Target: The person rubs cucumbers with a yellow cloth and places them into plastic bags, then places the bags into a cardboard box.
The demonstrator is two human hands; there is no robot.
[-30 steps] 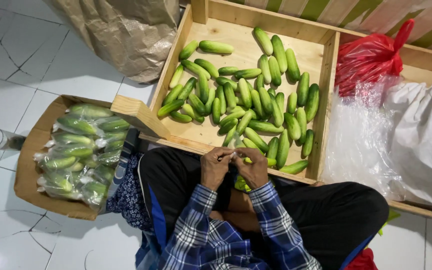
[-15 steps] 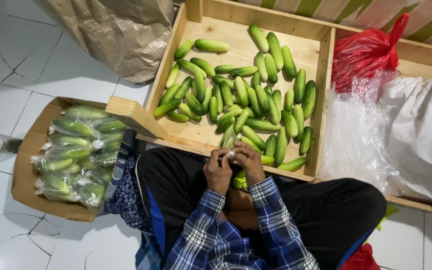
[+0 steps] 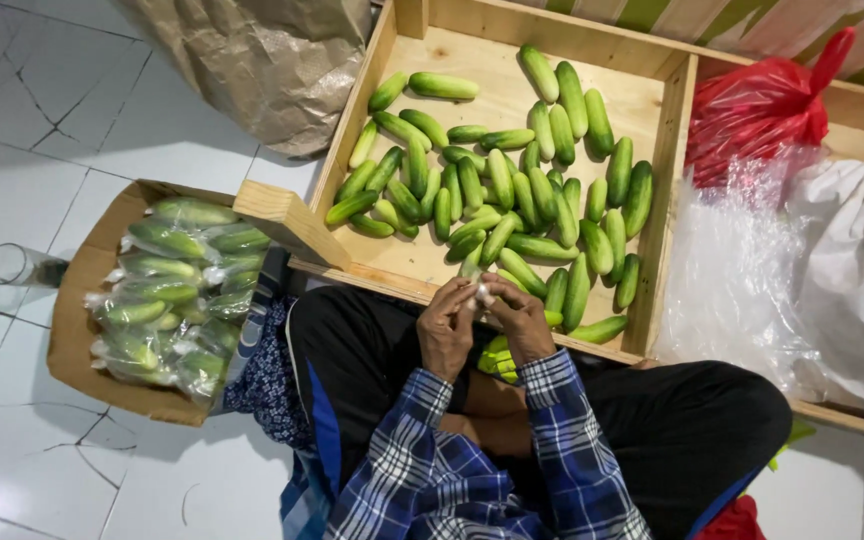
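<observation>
My left hand (image 3: 446, 328) and my right hand (image 3: 519, 316) meet over my lap at the near edge of a wooden crate (image 3: 674, 130). Both pinch the twisted neck of a clear plastic bag of cucumbers (image 3: 497, 357), whose green contents show below my hands. Several loose green cucumbers (image 3: 512, 185) lie in the crate just beyond my fingers. My sleeves are blue plaid.
A cardboard box (image 3: 77, 345) of bagged cucumbers (image 3: 167, 290) sits on the left. A brown paper sack (image 3: 272, 60) lies behind it. A red plastic bag (image 3: 757, 105), clear plastic bags (image 3: 732, 280) and a white sack (image 3: 857, 270) fill the right. A clear cup (image 3: 12, 266) lies on the tile floor.
My hands have stayed together at the bag's neck, working it with small finger movements. The view has shifted slightly.
</observation>
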